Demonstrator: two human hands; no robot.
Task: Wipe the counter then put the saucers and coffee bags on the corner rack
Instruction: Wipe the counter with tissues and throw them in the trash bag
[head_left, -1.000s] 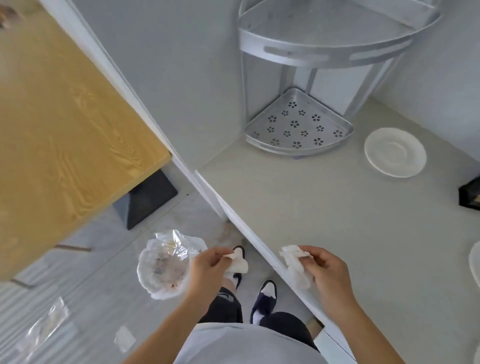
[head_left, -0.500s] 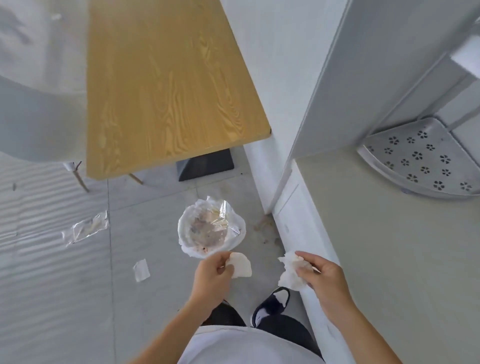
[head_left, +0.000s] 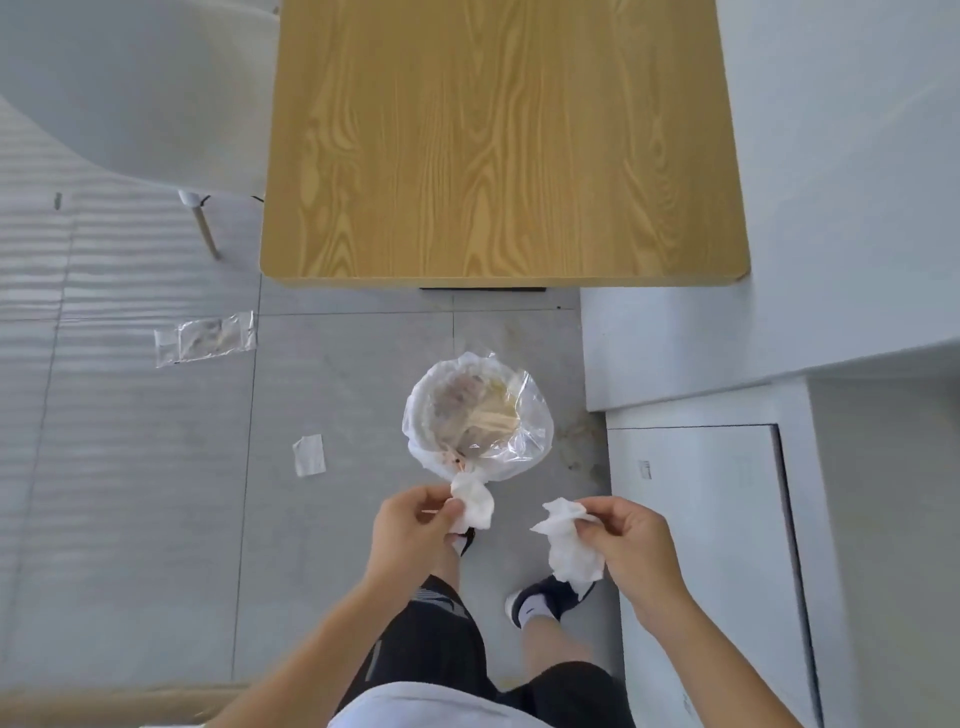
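Bin (head_left: 478, 415) now nearer both tissue-holding hands (head_left: 415, 530).

Small café or break-room corner, seen from above.

Wood-grain table (head_left: 504, 140) with rounded corners, white moulded chair (head_left: 130, 88) on slim legs beside it, grey tiled floor (head_left: 156, 493). White cabinet (head_left: 711, 545) with a flat door along the right, under a pale counter (head_left: 893, 519). Small bin lined with a clear bag (head_left: 478, 415) on the floor, holding food scraps and chopsticks; empty plastic wrapper (head_left: 205, 339) and scrap of paper (head_left: 309, 455) lying loose nearby.
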